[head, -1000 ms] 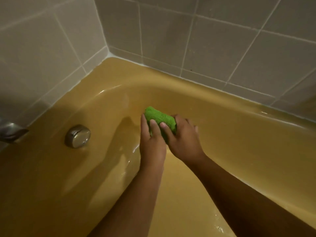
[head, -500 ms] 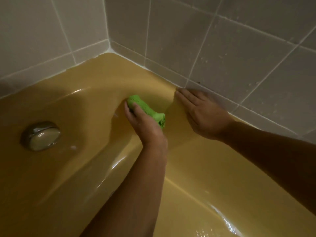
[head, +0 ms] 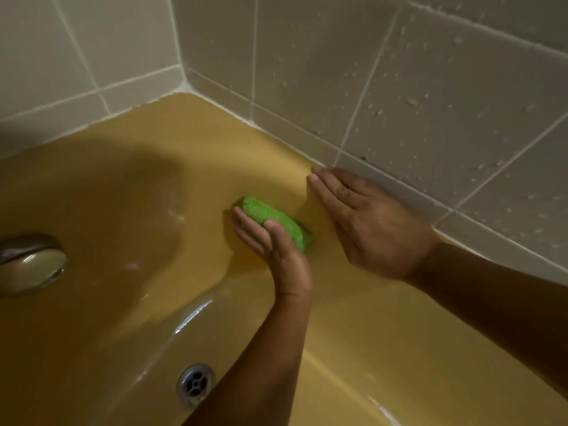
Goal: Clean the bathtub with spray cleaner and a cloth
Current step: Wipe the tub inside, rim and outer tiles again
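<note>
- Presently, I found the left hand point(head: 273, 247) gripping the rolled green cloth point(head: 276, 215), fingers curled round it, pressing it against the inner wall of the yellow bathtub point(head: 123, 195) just below the rim point(head: 246, 133).
- The right hand point(head: 372, 222) lay flat, fingers straight, on the rim beside the tiled wall point(head: 430, 72).
- Droplets point(head: 412, 101) dotted the tiles; the drain point(head: 195, 384) sat below.
</note>
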Demonstrator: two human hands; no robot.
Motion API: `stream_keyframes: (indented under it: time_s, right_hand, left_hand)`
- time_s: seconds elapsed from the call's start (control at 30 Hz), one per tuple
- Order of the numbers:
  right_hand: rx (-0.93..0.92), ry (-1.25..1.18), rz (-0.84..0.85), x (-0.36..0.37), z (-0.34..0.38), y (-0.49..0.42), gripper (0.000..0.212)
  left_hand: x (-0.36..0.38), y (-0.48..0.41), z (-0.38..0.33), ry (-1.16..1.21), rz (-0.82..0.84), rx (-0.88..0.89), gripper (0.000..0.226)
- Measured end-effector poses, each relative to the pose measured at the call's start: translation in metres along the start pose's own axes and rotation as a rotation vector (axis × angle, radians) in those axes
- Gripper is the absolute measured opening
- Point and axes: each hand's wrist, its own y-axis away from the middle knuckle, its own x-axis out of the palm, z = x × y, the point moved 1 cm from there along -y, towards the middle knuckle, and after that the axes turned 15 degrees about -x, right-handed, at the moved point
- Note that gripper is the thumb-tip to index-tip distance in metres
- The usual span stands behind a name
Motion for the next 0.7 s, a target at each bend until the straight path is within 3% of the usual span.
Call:
stream_keyframes:
  time_s: [0.2,0.33,0.43,0.57,0.7]
  right_hand:
    - [0.004,0.02,0.019,0.003,-0.001,0.001,0.066]
    - [0.018,0.018,0.013,0.003,-0.001,0.004,0.065]
    - [0.011,-0.013,-0.001,0.004,-0.002,0.003,0.066]
    - [0.003,-0.096,-0.014,-0.003,-0.006,0.016,0.067]
    - [-0.019,-0.089,-0.019,-0.011,-0.007,0.045,0.065]
  left_hand:
    - [-0.042,-0.014,0.071,-0.086,-0.032,-0.175,0.075]
    - [-0.07,-0.02,0.114,-0.173,-0.103,-0.356,0.072]
    - [-0.065,-0.029,0.141,-0.071,-0.186,-0.434,0.09]
    - [-0.021,0.004,0.079,0.197,-0.101,-0.466,0.059]
    - [0.016,0.043,-0.001,0.257,0.085,-0.234,0.05]
